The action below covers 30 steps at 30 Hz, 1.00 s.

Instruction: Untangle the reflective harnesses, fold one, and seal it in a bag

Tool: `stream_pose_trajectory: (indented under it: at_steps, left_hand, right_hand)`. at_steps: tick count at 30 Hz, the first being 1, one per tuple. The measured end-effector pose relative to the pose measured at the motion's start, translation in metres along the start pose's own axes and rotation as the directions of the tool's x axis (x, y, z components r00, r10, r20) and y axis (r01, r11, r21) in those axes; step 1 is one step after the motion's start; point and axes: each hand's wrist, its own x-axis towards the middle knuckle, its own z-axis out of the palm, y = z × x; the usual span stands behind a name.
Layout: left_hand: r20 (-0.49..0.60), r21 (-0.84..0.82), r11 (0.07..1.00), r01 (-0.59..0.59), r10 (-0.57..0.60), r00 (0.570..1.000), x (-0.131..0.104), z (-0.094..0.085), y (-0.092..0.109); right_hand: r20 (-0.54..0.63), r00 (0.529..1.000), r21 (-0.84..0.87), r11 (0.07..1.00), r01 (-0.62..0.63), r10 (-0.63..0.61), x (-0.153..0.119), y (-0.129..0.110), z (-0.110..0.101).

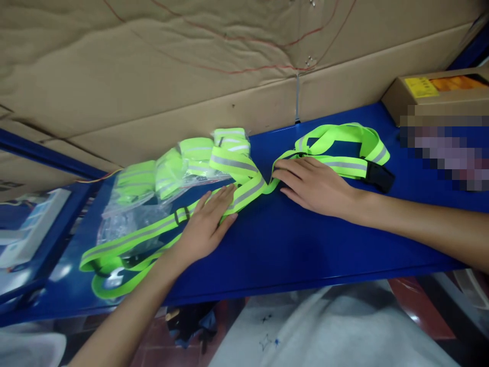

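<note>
A neon yellow-green strap with a grey reflective stripe point(249, 192) lies loosely across the blue table point(267, 250). My left hand point(209, 220) rests flat on its middle part, fingers stretched out. On the right, my right hand point(313, 184) lies over another stretch of the strap, fingers extended and slightly bent, their tips at its edge. Beyond that hand the strap loops round to a black buckle point(379, 176). Several clear bags of folded neon straps point(168, 171) sit behind my left hand.
Cardboard point(171, 92) with red string lines the back of the table. An open cardboard box point(424, 94) with a yellow label stands at the back right, beside a pixelated patch. A white device point(34, 229) is at the far left.
</note>
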Motion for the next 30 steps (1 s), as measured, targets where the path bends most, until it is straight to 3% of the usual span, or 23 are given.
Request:
stream_pose_trajectory:
  at_steps: [4,9,14,19,24,30]
  left_hand:
    - [0.002,0.03,0.999,-0.012,0.012,1.0,0.0,0.001,0.002]
    - [-0.007,0.024,1.0,-0.011,0.011,1.0,-0.001,0.001,0.002]
    - [0.003,-0.013,0.999,-0.045,0.045,0.999,0.001,0.0,0.004]
    - [0.004,-0.047,0.996,-0.071,0.071,0.997,0.002,-0.001,0.005]
    - [-0.067,-0.155,0.988,-0.009,-0.001,0.998,0.0,0.002,0.003]
    - [-0.167,-0.329,0.942,0.069,-0.13,0.977,0.002,0.003,0.0]
  right_hand:
    - [0.028,0.999,0.083,0.996,0.024,-0.026,0.01,0.006,0.009]
    - [0.013,0.994,0.119,0.988,0.102,-0.104,0.012,0.012,0.0]
    - [0.106,0.979,0.133,0.978,0.158,-0.173,-0.01,0.015,-0.014]
    - [0.088,0.992,0.236,0.97,0.067,-0.09,-0.024,0.01,-0.025]
    - [0.097,0.995,0.297,0.955,-0.002,-0.028,-0.014,-0.002,-0.021]
    - [0.142,0.982,0.231,0.969,0.089,-0.124,-0.014,-0.006,-0.017]
